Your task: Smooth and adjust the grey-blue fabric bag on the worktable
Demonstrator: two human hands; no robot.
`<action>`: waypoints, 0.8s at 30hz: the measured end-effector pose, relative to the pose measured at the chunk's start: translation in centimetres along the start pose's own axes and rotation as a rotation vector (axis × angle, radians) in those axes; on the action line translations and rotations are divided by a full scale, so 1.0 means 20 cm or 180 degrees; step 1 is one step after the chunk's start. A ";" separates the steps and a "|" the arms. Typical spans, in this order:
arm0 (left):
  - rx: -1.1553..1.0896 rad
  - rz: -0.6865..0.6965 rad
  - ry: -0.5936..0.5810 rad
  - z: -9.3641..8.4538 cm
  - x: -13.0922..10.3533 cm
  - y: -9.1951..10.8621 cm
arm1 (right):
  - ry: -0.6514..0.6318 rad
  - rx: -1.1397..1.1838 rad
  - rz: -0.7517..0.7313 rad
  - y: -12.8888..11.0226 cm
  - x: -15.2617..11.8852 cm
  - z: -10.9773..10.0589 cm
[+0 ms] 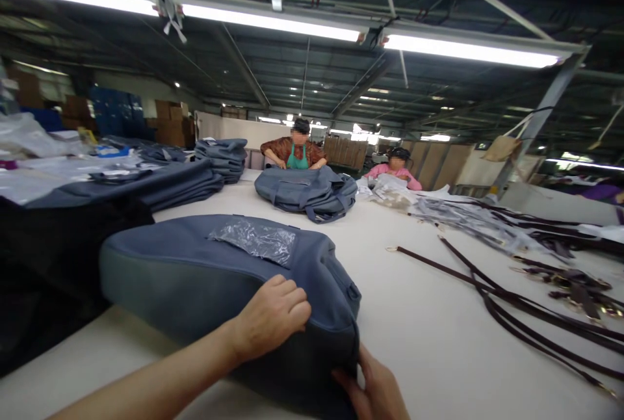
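A large blue-grey bag (195,283) lies on the white table in front of me, its opening edge towards me. On its top rests a clear plastic packet (258,239). My left hand (273,315) is closed on the bag's near upper edge, fingers curled. Low at the bag's right end, my right hand (373,384) grips the corner between thumb and fingers; part of that hand is hidden behind the fabric.
Stacked blue-grey bags (307,189) lie further back, with folded ones (185,183) at the left. Dark straps (511,293) with metal clips spread over the table (404,335) at the right. Two people (298,150) work across the table. Black material (53,270) is at the near left.
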State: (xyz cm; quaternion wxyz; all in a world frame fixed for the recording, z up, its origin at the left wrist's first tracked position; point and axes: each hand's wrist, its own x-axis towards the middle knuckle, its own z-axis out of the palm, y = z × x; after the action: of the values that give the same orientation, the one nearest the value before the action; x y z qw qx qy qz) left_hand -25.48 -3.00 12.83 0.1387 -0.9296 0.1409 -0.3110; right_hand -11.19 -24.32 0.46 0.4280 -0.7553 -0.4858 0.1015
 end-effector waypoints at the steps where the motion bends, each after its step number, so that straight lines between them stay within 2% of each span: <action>1: 0.0027 0.0036 0.0222 0.04 -0.03 -0.01 | -0.0019 -0.0177 -0.0075 0.02 0.01 0.00; 4: 0.0072 0.0030 0.0549 0.14 -0.09 -0.04 | 0.0203 -0.0791 -0.0305 0.05 0.03 0.01; 7: 0.0146 -0.0065 0.0672 0.18 -0.09 -0.02 | 0.0624 -0.1221 -0.0509 0.05 0.05 0.01; 10: 0.0236 -0.0108 0.0752 0.15 -0.03 0.04 | 0.0953 -0.1163 -0.0593 0.08 0.07 0.02; 14: 0.0328 -0.0097 0.0804 0.09 0.02 0.12 | 0.1010 -0.0781 -0.0521 0.13 0.08 -0.01; 16: 0.0365 -0.0036 0.0836 0.09 0.02 0.13 | 0.1083 -0.0943 -0.0781 0.10 0.10 -0.07; 17: 0.0384 0.0015 0.0844 0.10 0.01 0.12 | 0.1091 -0.1264 -0.1053 0.05 0.11 -0.11; 19: 0.0416 0.0114 0.0825 0.12 0.00 0.10 | 0.0880 -0.2258 -0.1694 -0.08 0.15 -0.20; 21: 0.0432 0.0176 0.0771 0.13 -0.01 0.08 | 0.0329 -0.3005 -0.2193 -0.24 0.21 -0.29; 24: 0.0441 0.0164 0.0652 0.12 0.00 0.09 | -0.0296 -0.3155 -0.2291 -0.39 0.29 -0.38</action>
State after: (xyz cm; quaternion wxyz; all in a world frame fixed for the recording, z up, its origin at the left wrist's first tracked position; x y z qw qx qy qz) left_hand -24.26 -4.16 10.34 0.1954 -0.8772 0.1564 -0.4097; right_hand -8.98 -22.46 12.55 0.0117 -0.6478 -0.7179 -0.2546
